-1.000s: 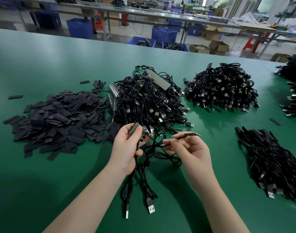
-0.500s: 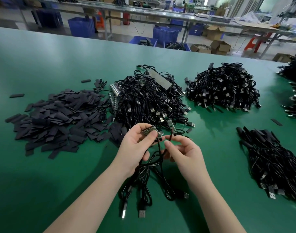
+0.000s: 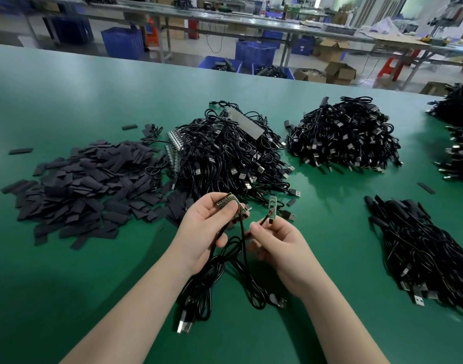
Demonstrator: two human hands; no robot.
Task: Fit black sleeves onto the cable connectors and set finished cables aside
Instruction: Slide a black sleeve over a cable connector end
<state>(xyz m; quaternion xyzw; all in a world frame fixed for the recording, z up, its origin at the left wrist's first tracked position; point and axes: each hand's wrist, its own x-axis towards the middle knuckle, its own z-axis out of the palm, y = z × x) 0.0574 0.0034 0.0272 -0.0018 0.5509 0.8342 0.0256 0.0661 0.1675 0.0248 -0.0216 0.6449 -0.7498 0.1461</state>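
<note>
A: Start big. What's on the green counter point(image 3: 67, 271)?

B: At twelve o'clock from the hands, a large heap of unsleeved cables point(image 3: 225, 153); a second heap point(image 3: 343, 137) at one o'clock. At ten o'clock, the spread of flat black sleeves point(image 3: 88, 190). At three o'clock, a pile that looks finished point(image 3: 422, 248), its ends dark and covered.

A: And the hands?

B: Slightly apart, both busy. The left hand point(image 3: 206, 232) is curled round a clutch of cables, their small boards stacked in a bundle point(image 3: 226, 202) at its fingertips. The right hand point(image 3: 280, 243) pinches one cable just under its bare connector board point(image 3: 271, 206), which stands upright.

A: Where does the slack go?

B: The cords point(image 3: 219, 285) droop in loops to the counter at six o'clock, with USB plugs point(image 3: 184, 323) lying flat.

A: How will that single one handle?

B: Light, I'd judge, with a limp cord. The board is thin and stiff, and its solder joint likely fragile, so holding the cord right at the board's base, as now, seems sound. A sleeve is soft, flattened tube; it probably needs squeezing open at the edges before it slides on.

A: Risk?

B: Loops snagging each other as one cable is drawn free.
</note>
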